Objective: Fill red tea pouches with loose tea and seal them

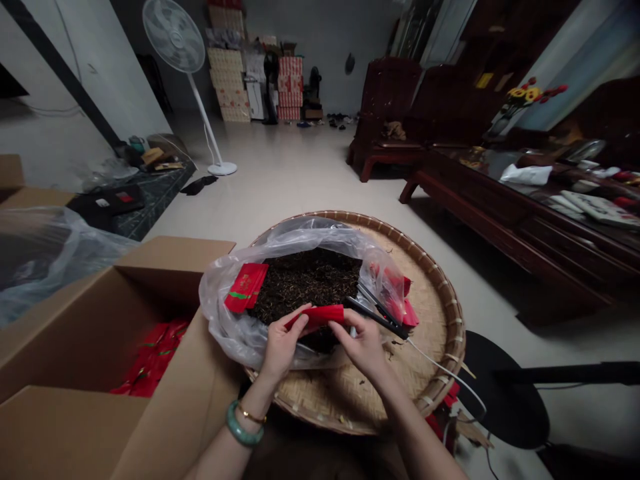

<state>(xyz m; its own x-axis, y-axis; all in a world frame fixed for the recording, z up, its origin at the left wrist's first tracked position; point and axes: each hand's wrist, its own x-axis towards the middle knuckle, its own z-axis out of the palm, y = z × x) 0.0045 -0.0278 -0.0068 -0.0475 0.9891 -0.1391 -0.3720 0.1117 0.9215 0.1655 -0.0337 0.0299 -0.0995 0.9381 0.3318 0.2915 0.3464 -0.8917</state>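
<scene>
Both my hands hold a small red packet (324, 315) level over the dark loose tea leaves (310, 280). My left hand (280, 343) pinches its left end between thumb and fingers. At the right end, my right hand (361, 341) grips it the same way. The tea lies in an open clear plastic bag (216, 320) on a round woven bamboo tray (425, 320). On the bag's left side rests a stack of red packets (246, 287). A black hair straightener (383, 315) with a white cord lies just beyond my right hand, its plates apart.
Left of the tray stands an open cardboard box (175, 407) with many red packets (155, 357) inside. More red packets (409, 307) lie right of the bag. A round black stand base (505, 393) is at right. Farther off are a white fan (207, 127) and a wooden table (500, 227).
</scene>
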